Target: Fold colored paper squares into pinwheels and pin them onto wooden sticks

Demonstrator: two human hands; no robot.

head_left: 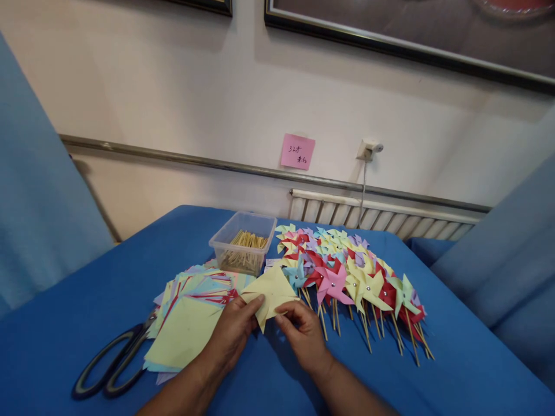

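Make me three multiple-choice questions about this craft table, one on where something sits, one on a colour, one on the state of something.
1. Where do the scissors lie?
A. left of the paper stack
B. inside the plastic box
C. on the pinwheels

2. What colour is the folded paper held in both hands?
A. red
B. pale yellow
C. purple

3. In what state is the plastic box?
A. shut with a lid
B. open, holding wooden sticks
C. tipped over

Answers:
1 A, they rest on the blue tablecloth at the stack's left edge.
2 B, the left hand and right hand pinch a pale yellow piece.
3 B, no lid shows and sticks fill it.
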